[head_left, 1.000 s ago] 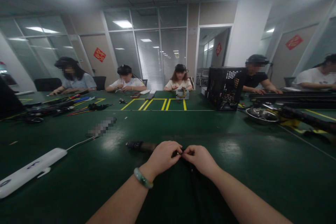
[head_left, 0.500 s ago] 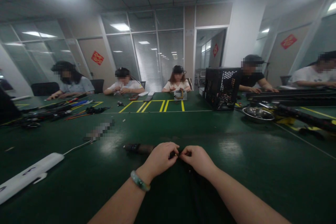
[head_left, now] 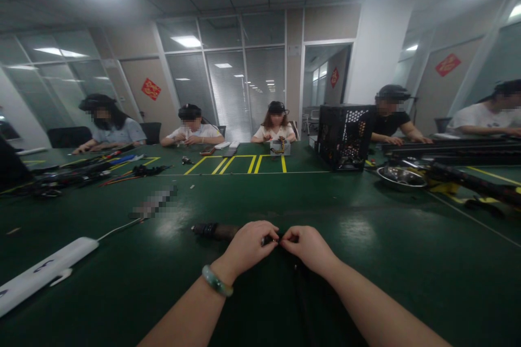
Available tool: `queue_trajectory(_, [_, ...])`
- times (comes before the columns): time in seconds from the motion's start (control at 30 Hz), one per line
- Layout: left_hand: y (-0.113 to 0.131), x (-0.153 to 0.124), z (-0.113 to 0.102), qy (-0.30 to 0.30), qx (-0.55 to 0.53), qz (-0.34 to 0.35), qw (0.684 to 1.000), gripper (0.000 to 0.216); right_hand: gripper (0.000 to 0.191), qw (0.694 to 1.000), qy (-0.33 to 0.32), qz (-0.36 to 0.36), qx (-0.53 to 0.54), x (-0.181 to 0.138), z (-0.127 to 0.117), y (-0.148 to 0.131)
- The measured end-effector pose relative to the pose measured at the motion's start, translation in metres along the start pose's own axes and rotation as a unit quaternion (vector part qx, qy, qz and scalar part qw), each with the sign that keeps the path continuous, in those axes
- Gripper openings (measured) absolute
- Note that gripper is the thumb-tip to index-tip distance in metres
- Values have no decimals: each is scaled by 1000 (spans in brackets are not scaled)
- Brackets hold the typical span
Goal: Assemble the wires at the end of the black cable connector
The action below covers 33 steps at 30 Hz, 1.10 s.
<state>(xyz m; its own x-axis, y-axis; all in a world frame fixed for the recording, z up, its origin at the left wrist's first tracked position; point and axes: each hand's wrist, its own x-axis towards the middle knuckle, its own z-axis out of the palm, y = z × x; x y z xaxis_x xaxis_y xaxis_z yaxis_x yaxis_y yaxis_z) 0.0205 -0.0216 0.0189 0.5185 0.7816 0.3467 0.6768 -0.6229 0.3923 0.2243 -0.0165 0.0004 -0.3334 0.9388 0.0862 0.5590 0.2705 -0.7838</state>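
Observation:
My left hand (head_left: 256,241), with a green bangle on its wrist, is closed in a pinch over the table (head_left: 163,287). Between its thumb and fingers is a small dark piece, too small to name. Just to the right, my right hand (head_left: 305,244) pinches with thumb and forefinger, its tips almost meeting the left ones; what it grips is hidden. Behind my left hand lies a dark cylindrical tool (head_left: 215,230) with a ringed, narrowing end pointing left. A long dark bar (head_left: 301,295), hard to see against the table, runs from beneath my right hand toward me.
A white power strip (head_left: 49,271) lies at left, its thin cable leading to a blurred-out device (head_left: 154,203). Dark cables and tools (head_left: 81,171) are heaped farther left. Opposite stand a black computer case (head_left: 345,138) and a metal bowl (head_left: 401,176). Several people sit across the table.
Both hands keep almost the same pinched pose, with only a slight shift of the fingers. The tool and the power strip stay where they were.

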Motion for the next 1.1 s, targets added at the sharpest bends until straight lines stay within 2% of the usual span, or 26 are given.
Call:
queue_trajectory(0.5, [-4,2,1,-10,6,9,1000,16,15,1000,-2,4,6,2,-2,2])
queue_trajectory(0.73, [-14,8,5,-15,29,32,999,13,16,1000,10,15,21,7,2,8])
queue_trajectory(1.1, [-19,17,6,-6,39,25,999,11,16,999,14,33,8,14,2,9])
